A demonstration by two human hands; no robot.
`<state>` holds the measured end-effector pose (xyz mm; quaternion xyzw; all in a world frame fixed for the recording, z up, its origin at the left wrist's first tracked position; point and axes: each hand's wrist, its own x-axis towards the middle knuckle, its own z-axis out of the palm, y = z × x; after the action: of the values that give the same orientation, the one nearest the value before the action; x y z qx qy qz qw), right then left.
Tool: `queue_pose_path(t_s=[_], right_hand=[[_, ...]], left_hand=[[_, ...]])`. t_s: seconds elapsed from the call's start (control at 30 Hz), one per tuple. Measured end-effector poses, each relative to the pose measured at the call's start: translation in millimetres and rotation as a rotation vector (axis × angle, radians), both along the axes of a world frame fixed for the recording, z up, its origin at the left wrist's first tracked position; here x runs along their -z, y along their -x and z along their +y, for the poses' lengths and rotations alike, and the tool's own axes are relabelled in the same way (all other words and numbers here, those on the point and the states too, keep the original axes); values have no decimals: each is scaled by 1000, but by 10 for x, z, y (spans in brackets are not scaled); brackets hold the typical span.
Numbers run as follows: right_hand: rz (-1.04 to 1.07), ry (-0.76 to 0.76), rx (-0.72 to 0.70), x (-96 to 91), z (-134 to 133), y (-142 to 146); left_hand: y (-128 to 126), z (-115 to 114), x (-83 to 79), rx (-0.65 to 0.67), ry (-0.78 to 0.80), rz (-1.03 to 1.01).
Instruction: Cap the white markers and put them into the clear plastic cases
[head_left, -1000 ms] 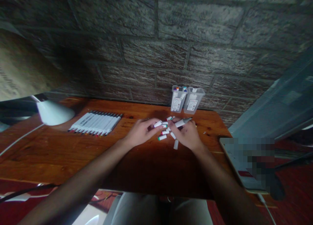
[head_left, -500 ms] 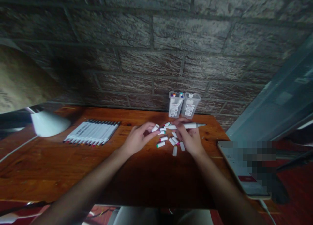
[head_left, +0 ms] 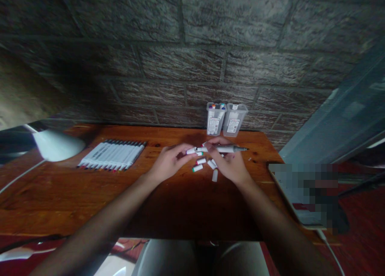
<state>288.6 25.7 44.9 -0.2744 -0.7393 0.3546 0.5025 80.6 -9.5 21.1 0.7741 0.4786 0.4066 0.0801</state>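
Between the fingers of my left hand [head_left: 168, 162] is a white marker cap [head_left: 190, 151] with a purple end. My right hand [head_left: 230, 164] grips a white marker [head_left: 225, 149] lying level, its dark tip pointing right. The marker's left end meets the cap's mouth or stands just short of it; I cannot tell how far it is in. On the table below lie several loose caps, among them a green-ended cap [head_left: 197, 168], a red-ended cap [head_left: 200, 161] and a pale cap [head_left: 215, 175]. My right hand hides some of them.
A row of white markers [head_left: 112, 155] lies side by side at the left of the wooden table [head_left: 168, 216]. Two clear plastic boxes [head_left: 213, 125] stand by the brick wall, the left one holding markers. A lamp [head_left: 57, 146] is far left, a laptop-like device [head_left: 296, 204] at right.
My left hand has turned the cap in line with the marker and brought it to the marker's left end. My right hand has come slightly left over the loose caps. The view has tilted slightly.
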Motion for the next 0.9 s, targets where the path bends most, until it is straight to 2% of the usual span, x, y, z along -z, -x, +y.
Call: queue_pose_path(t_s=[0.17,0.3,0.37,0.47,0.7,0.9], right_hand=[[58,-3,20,-4,11,-46],[161,135,17,-15,30,-82],[193,179,31,-34,21,-90],[177,174,44,-70,-32,-83],[160,142,-16,-137,-196,-34],[175,155,34,-107,-135,-14]], left_hand=[[-36,32,58,-44,-34,-151],[-37,63,62,-59,-102,-248],[-33,62,61,-89,-54,-313],[-40,43,73,-39,63,-388],[-18,19,125,24,168,-281],[-2,46,189,88,232,-302]])
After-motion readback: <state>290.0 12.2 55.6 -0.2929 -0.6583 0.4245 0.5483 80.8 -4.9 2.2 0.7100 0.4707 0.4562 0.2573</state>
